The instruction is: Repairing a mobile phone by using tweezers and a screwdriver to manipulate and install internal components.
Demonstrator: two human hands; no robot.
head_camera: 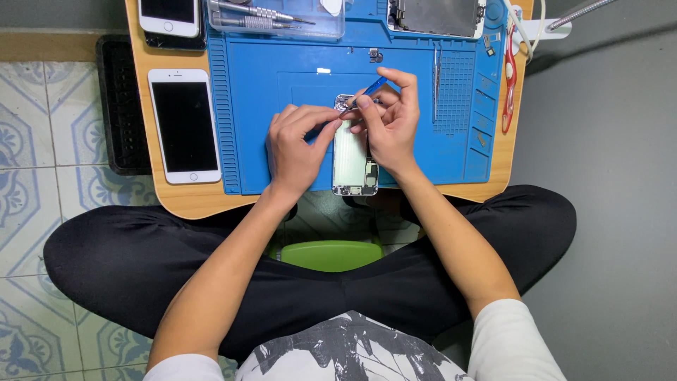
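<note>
You get bright, even overhead light, sharp focus throughout, soft shadows under your hands, and faint edge distortion.

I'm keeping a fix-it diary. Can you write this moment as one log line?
left hand: steadies opened phone shell | right hand: holds blue pry tool at its top end | surface: blue mat | nearby: white phone
</note>
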